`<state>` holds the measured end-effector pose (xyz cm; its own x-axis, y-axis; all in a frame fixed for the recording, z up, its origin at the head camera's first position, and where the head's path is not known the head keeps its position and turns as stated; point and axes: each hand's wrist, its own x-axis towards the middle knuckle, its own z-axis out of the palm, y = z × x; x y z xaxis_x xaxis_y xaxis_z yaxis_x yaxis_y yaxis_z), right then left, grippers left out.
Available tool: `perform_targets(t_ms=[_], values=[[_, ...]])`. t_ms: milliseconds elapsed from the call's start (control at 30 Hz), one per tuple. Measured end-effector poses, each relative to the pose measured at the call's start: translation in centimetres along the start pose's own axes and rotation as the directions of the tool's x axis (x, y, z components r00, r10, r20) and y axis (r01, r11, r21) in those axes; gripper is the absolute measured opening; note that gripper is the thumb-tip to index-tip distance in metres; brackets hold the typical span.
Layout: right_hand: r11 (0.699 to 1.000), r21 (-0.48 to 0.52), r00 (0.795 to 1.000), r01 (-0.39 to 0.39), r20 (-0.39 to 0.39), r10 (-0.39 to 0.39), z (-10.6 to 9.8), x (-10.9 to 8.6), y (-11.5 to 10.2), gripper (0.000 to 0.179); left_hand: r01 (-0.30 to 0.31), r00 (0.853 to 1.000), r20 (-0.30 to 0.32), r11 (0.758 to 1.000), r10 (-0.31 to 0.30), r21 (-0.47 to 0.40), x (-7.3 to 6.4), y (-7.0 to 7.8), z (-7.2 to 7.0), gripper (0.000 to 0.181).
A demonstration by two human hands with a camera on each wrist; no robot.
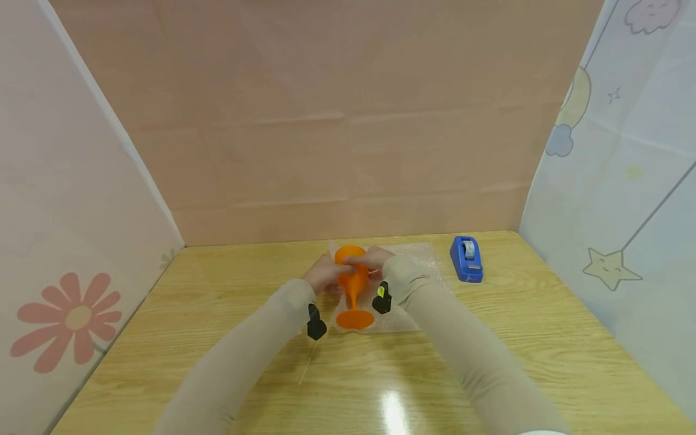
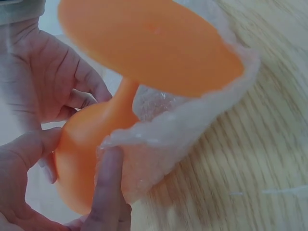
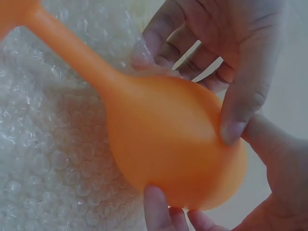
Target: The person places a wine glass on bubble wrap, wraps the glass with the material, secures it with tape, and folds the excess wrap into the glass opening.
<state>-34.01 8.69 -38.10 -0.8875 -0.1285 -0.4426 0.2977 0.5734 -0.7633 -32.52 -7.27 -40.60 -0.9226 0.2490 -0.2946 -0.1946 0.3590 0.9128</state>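
Note:
An orange wine glass (image 1: 354,296) lies on a sheet of bubble wrap (image 3: 62,163), its flat base (image 1: 355,319) toward the person and its bowl (image 3: 173,139) pointing away. My left hand (image 1: 322,273) has its thumb on the bowl, while its fingers hold a raised edge of the wrap (image 2: 163,149) against the bowl's side. From the other side my right hand (image 1: 377,258) grips the bowl, with fingertips (image 3: 156,204) curled against it. The stem (image 2: 124,96) and base are uncovered above the wrap.
A blue tape dispenser (image 1: 466,258) with a roll of tape stands right of the bubble wrap on the wooden table (image 1: 228,266). A plain backdrop (image 1: 348,121) rises behind the table, with patterned panels (image 1: 614,199) at both sides.

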Motion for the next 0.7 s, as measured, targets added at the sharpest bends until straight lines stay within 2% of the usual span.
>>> perform_targets(t_ms=[267,467,533,633,700], values=[[0.999,-0.043,1.0,0.003,0.027,-0.002,-0.8,0.1,0.3,0.048,-0.002,0.998,-0.068,0.997,0.006,0.071,0.5,0.7,1.0,0.034],[0.999,0.016,0.994,-0.052,0.1,0.05,-1.8,0.9,1.2,0.056,0.028,0.989,-0.147,0.99,-0.007,0.141,0.9,1.3,2.1,0.063],[0.998,0.003,0.993,-0.06,0.104,0.059,-2.1,1.3,1.5,0.059,0.045,0.986,-0.167,0.987,-0.019,0.152,1.0,1.4,2.4,0.07],[0.997,0.04,0.992,-0.073,0.11,0.068,-2.2,1.6,1.9,0.059,0.049,0.985,-0.169,0.988,-0.024,0.146,0.9,1.4,2.6,0.072],[0.995,0.063,0.992,-0.075,0.107,0.068,-2.2,1.7,2.1,0.059,0.037,0.99,-0.137,0.992,-0.02,0.118,0.7,1.3,2.5,0.068]])
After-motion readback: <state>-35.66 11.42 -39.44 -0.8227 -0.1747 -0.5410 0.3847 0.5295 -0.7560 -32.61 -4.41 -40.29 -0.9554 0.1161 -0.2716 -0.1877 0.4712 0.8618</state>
